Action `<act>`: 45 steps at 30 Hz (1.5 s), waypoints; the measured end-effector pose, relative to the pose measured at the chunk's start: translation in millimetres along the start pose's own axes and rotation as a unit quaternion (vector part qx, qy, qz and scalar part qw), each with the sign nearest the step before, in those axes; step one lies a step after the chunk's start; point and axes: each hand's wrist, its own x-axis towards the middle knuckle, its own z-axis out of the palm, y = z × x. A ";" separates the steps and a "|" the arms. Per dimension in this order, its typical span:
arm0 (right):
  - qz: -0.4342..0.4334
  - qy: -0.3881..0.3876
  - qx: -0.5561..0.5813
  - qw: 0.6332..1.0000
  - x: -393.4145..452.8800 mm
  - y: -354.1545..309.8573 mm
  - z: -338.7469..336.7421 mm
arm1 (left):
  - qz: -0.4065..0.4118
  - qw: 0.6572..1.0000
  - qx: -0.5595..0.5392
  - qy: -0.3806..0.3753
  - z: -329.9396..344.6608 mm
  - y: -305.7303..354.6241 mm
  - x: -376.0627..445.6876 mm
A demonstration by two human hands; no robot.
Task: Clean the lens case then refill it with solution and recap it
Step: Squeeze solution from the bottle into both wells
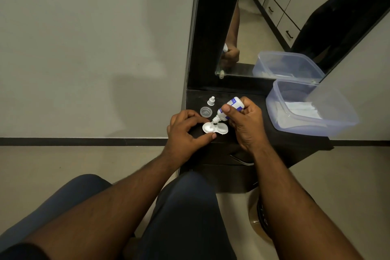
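A white two-well lens case (215,128) lies on the dark shelf (249,99), both wells uncapped. My left hand (185,131) steadies the case at its left edge with thumb and fingertips. My right hand (245,124) grips a small white solution bottle with a blue label (231,107), tilted nozzle-down over the case's left well. One clear round lens-case cap (206,111) rests just behind the case. The bottle's white cap (211,101) stands upright further back. A second case cap is not visible.
A clear plastic tub (310,110) holding white tissues sits on the shelf's right side. A mirror (263,19) rises behind the shelf and reflects my hand and the tub. A grey wall lies to the left, and my knees are below.
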 end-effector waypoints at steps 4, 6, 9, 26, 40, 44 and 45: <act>0.001 -0.004 -0.008 1.000 -0.6 -0.6 -0.2 | -0.003 1.000 0.007 -0.002 0.7 -1.3 0.5; 0.000 -0.001 -0.010 1.000 -1.1 -1.4 -0.1 | -0.001 1.000 0.005 0.002 1.1 -1.6 0.7; 0.002 0.002 -0.012 1.000 -1.2 -1.7 -0.5 | 0.003 1.000 0.004 0.005 2.0 -2.9 0.8; 0.004 0.008 -0.033 0.999 -3.8 -6.3 1.1 | 0.004 1.000 -0.003 0.001 0.9 -1.1 -0.2; 0.001 0.030 0.044 0.999 -4.3 -10.0 2.4 | 0.021 1.000 -0.011 0.000 0.4 -3.7 0.9; -0.005 0.039 0.060 0.997 -3.5 -8.6 3.2 | 0.034 0.999 -0.010 0.002 0.0 -5.4 1.7; -0.004 0.039 0.052 0.998 -2.8 -7.4 2.6 | 0.036 0.999 -0.008 0.002 0.1 -5.8 1.8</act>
